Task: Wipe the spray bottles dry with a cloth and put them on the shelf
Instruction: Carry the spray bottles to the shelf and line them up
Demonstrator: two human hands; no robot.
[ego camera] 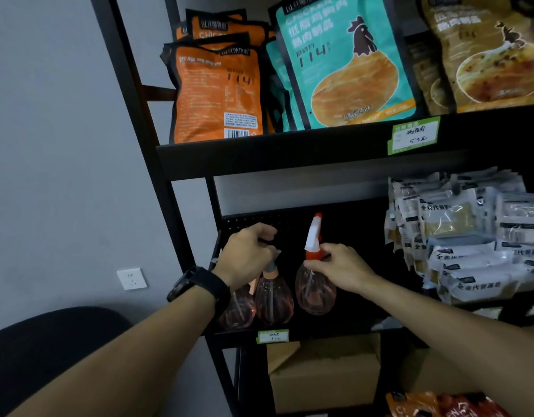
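Crowding the shelf (304, 337) front edge: three spray bottles (315, 291), both hands (339, 266) gripping.

Both hands (250, 254) (339, 267) curled, arms outstretched.

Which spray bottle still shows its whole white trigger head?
The rightmost spray bottle, pinched at its orange collar by the right hand; arms cover the others' heads.

Well above the fingers, the teal pouch (347, 61) reads "CHICKEN" and "114"; the orange pouch (217, 94) also shows "114" and a barcode. The green price tag (413, 135) carries handwriting, illegible. Below the fingers, a smaller shelf tag (273, 336) is unreadable.
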